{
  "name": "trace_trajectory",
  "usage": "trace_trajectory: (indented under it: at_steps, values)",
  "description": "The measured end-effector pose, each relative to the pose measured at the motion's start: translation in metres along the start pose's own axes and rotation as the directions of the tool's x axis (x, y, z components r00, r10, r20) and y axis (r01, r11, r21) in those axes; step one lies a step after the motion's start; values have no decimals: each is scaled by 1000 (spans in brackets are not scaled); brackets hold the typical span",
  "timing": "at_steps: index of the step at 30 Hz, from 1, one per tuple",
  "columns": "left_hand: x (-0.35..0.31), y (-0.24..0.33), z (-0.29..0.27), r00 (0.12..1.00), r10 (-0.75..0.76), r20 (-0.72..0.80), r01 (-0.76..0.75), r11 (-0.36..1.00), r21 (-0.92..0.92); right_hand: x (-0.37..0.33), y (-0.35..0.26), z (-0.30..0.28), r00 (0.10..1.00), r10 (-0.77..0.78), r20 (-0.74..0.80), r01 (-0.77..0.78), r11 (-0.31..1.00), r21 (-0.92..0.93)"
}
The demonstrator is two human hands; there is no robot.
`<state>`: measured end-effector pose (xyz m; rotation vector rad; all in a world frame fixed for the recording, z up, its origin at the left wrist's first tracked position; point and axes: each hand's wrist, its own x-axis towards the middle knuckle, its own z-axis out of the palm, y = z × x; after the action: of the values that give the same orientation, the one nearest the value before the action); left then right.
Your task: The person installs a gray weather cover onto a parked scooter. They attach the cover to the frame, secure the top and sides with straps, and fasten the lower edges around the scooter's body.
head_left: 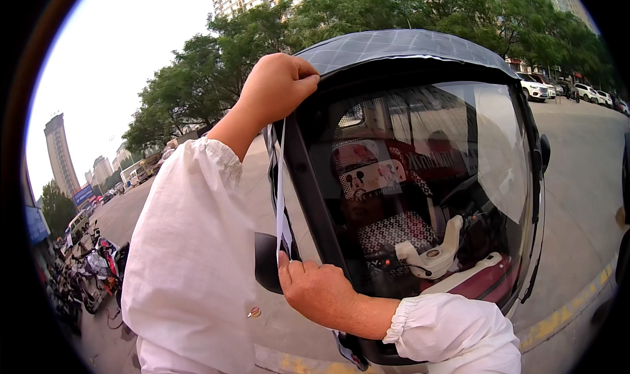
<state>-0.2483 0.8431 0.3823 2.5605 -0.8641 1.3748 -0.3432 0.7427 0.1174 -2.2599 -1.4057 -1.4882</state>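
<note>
cover (401, 44) edge at left hand (279, 83); pavement (577, 151) beyond

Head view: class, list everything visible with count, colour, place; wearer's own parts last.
White strip: one, white, between the hands
Roof cover: one, grey, atop the vehicle
Small vehicle: one, black-framed, centre
Side mirrors: two, black, vehicle's sides
Seat: one, patterned, inside
Handlebar: one, cream, inside
Motorbikes: several, mixed, lower left
Cars: several, some white, left and right
Trees: many, green, background
Buildings: several, beige-brown, background
Painted line: one, yellow, bottom
Left hand: one, bare, cover's edge
Right hand: one, bare, strip's lower part
Sleeves: two, white, lower left and right
</note>
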Motion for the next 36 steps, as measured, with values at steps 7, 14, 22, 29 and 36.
trace_trajectory:
  at_steps: [7,14,22,29,36]
  values:
    - [-4,-3,-9,999,-33,-15,33,999,25,-46,-58,19,769,-516,378,234,777,584]
    - [-37,-11,-4,998,61,-17,-62,996,-61,-140,-67,45,612,-615,497,-191,495,847]
    - [-91,-18,2,986,79,-149,-63,992,109,-27,171,-94,980,192,-50,-147,870,471]
    - [-81,-16,15,962,155,-223,-135,985,104,63,294,-106,896,-306,-322,121,866,-485]
    - [-82,-19,15,957,220,-187,-183,963,198,78,304,-94,877,-405,-260,206,804,-558]
